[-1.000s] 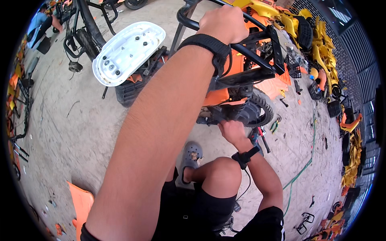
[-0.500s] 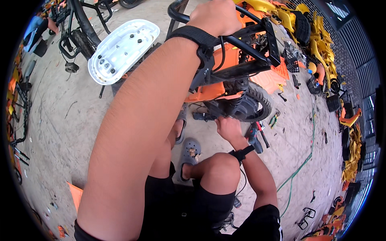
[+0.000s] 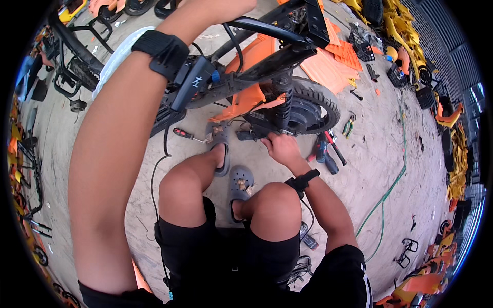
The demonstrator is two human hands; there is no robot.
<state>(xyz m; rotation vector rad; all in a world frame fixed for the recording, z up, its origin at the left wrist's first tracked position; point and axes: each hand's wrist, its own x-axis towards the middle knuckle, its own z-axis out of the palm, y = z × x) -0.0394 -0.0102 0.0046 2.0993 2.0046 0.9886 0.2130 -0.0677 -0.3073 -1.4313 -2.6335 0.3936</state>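
One hand (image 3: 280, 148) at bike wheel (image 3: 312, 109)

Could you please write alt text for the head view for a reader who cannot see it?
A squatting person's right hand works at the black front wheel of an orange-and-black scooter. Their left arm reaches up to its black handlebar, the left hand out of frame. A red-handled screwdriver lies on the sandy concrete floor.

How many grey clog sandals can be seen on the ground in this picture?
2. One grey clog is on the foot nearer the orange bike. The other grey clog lies just behind it, between the knees, partly hidden by the leg.
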